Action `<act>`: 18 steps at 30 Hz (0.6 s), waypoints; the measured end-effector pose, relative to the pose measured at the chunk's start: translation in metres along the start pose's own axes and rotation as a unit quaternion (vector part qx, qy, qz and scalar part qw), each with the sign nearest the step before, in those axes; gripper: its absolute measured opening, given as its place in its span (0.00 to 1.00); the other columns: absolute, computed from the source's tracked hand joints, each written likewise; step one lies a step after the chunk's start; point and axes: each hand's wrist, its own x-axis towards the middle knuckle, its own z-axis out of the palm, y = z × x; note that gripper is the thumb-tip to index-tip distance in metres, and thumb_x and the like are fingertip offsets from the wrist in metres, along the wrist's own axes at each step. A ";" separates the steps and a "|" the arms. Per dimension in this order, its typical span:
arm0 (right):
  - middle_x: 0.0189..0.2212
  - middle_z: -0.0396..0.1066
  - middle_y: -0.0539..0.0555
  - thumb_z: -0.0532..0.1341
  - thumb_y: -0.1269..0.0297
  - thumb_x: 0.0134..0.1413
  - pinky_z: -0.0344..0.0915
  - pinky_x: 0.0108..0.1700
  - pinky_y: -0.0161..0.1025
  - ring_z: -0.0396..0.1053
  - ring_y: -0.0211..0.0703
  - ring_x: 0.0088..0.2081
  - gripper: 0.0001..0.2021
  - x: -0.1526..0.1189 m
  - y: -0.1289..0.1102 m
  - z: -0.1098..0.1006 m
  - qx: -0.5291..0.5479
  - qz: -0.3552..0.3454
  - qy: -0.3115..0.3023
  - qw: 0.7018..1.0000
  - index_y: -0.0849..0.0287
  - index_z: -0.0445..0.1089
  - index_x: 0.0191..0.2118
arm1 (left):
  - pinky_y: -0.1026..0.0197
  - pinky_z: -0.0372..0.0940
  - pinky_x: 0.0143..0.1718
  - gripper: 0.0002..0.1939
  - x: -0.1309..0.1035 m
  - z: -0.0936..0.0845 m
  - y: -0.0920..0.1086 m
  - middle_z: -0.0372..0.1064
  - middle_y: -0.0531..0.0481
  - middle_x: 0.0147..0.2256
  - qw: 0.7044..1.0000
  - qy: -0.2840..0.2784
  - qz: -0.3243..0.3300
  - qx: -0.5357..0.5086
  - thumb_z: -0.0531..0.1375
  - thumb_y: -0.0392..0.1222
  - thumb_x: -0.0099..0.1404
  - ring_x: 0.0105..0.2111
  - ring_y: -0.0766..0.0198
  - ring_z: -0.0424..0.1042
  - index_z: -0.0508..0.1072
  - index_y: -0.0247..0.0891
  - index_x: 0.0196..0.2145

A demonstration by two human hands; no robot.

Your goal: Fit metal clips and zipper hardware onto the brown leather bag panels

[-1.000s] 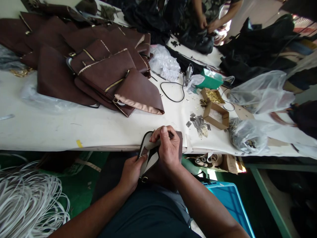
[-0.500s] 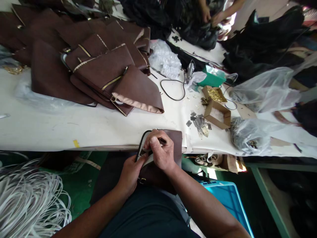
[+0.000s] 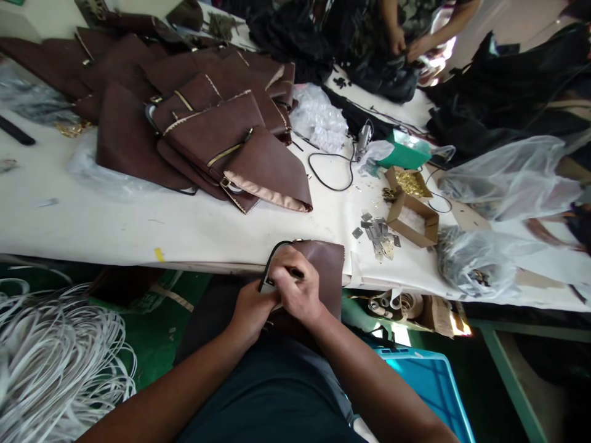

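A brown leather bag piece (image 3: pixel 329 261) with a pale, black-edged strip along its left side lies in my lap against the table edge. My left hand (image 3: pixel 253 307) is closed on its left edge, thumb pressing near the strip. Directly above, my right hand (image 3: pixel 298 283) is wrapped around a dark-handled tool (image 3: pixel 296 272); only the handle's end shows. The tool's working end is hidden under the fingers, close to my left thumb.
Brown leather bags (image 3: pixel 212 123) are heaped on the white table (image 3: pixel 221 237). Right of them lie metal plates (image 3: pixel 378 232), a small cardboard box (image 3: pixel 413 221) and plastic bags (image 3: pixel 480 258). White cord (image 3: pixel 69 363) and a blue crate (image 3: pixel 429 381) are below. Another person's hands (image 3: pixel 406 46) work across the table.
The view has shifted, so the table items sit farther right. My right hand has tipped over the handle and moved closer to my left thumb. The bag piece stays in my lap.
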 end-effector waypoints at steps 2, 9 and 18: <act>0.27 0.69 0.51 0.63 0.55 0.71 0.67 0.36 0.44 0.67 0.42 0.30 0.16 0.001 0.005 0.002 -0.001 0.005 -0.002 1.000 0.55 0.70 0.31 | 0.63 0.62 0.28 0.16 0.002 -0.001 -0.002 0.77 0.51 0.26 1.000 0.000 0.003 0.008 0.76 0.48 0.47 0.28 0.59 0.74 0.82 0.33 0.29; 0.29 0.68 0.49 0.58 0.50 0.76 0.69 0.41 0.43 0.69 0.41 0.32 0.18 0.041 -0.021 -0.016 -0.028 -0.052 0.172 0.983 0.54 0.66 0.34 | 0.58 0.72 0.35 0.29 -0.001 -0.008 -0.006 0.84 0.43 0.35 0.999 -0.041 -0.003 0.027 0.77 0.56 0.48 0.35 0.51 0.81 0.84 0.31 0.42; 0.50 0.74 0.58 0.73 0.50 0.60 0.68 0.59 0.47 0.71 0.51 0.53 0.27 0.068 0.006 -0.074 -0.405 -0.003 0.060 0.912 0.55 0.74 0.60 | 0.52 0.76 0.41 0.33 -0.003 -0.051 0.031 0.85 0.46 0.36 0.957 -0.051 0.021 0.284 0.72 0.64 0.53 0.41 0.42 0.84 0.82 0.36 0.48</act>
